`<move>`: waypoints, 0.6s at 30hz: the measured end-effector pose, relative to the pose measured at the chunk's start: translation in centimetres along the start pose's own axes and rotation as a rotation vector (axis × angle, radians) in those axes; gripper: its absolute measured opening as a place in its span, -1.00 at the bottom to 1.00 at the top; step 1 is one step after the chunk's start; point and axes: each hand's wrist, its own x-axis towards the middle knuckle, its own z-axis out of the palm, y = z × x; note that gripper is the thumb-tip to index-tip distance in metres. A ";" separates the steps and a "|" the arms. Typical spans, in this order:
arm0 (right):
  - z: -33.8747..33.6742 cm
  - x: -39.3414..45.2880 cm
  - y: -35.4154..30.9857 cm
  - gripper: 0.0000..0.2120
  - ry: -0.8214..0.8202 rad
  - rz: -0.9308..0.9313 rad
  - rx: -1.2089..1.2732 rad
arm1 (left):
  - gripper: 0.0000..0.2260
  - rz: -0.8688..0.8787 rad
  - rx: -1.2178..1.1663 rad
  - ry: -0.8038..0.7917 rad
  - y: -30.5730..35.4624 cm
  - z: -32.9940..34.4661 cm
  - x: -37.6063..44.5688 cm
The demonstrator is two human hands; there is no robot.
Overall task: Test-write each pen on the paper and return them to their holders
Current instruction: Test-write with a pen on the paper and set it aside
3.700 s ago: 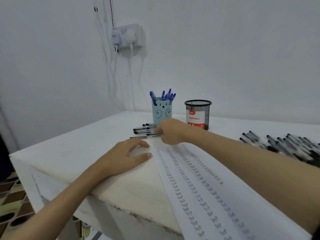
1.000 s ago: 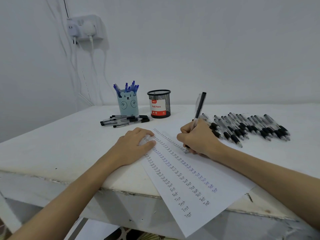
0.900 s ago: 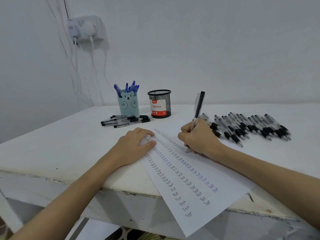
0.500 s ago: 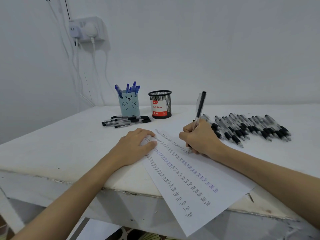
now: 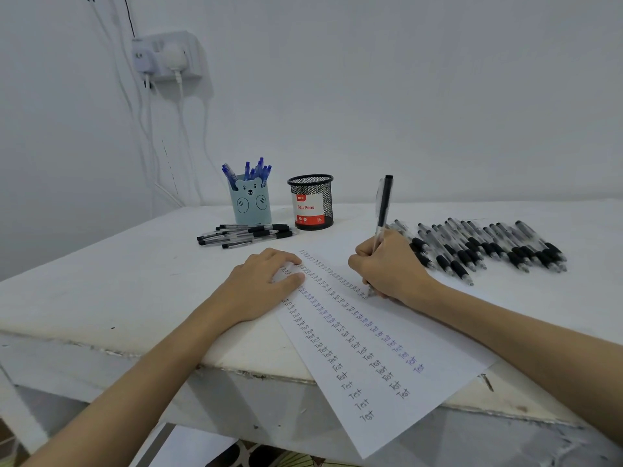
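The task looks partly done: the paper [image 5: 387,382] carries three columns of "Test"; blue pens [image 5: 251,171] stand in the bear holder [image 5: 250,205]; the mesh holder [image 5: 312,202] looks empty; many black pens [image 5: 488,246] lie in a row, a few [image 5: 246,234] by the holders. The right hand [image 5: 387,267] grips a black pen [image 5: 382,210], clear-barrelled, tip on the paper; the left hand [image 5: 259,284] lies flat, pressing the sheet.
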 end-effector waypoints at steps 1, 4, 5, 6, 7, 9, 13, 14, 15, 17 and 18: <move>0.0 0.0 0.0 -0.52 -0.003 0.009 -0.005 | -0.68 0.001 0.000 0.001 0.0 0.0 0.0; -0.2 -0.2 -0.2 -0.56 0.004 0.026 -0.014 | -0.66 -0.001 -0.004 -0.001 -0.2 0.0 0.0; -0.2 -0.2 -0.3 -0.56 0.010 0.023 -0.020 | -0.65 0.000 -0.006 0.001 -0.2 0.0 0.1; -0.2 -0.2 -0.2 -0.56 0.014 0.018 -0.026 | -0.66 -0.001 -0.007 0.002 -0.2 0.1 0.1; -0.2 -0.1 -0.1 -0.56 0.016 0.016 -0.032 | -0.68 0.000 -0.008 0.003 -0.2 0.1 0.1; 0.0 0.1 0.0 -0.55 0.023 0.023 -0.031 | -0.66 0.000 -0.008 -0.002 -0.2 0.1 0.1; 0.0 0.2 0.1 -0.55 0.019 0.057 -0.006 | -0.59 -0.001 -0.019 -0.007 -0.4 0.1 0.1; -0.1 0.1 0.1 -0.55 0.015 0.049 -0.008 | -0.63 0.001 -0.019 -0.005 -0.4 0.1 0.2; 0.0 0.0 0.1 -0.55 0.020 0.036 -0.011 | -0.67 0.006 -0.017 -0.002 -0.3 0.1 0.1; 0.0 0.0 -0.1 -0.54 0.051 0.041 0.003 | -0.69 0.008 -0.012 0.000 -0.2 0.1 0.1; 0.0 0.1 -0.1 -0.54 0.065 0.076 0.034 | -0.68 0.006 -0.014 -0.005 -0.2 0.1 0.1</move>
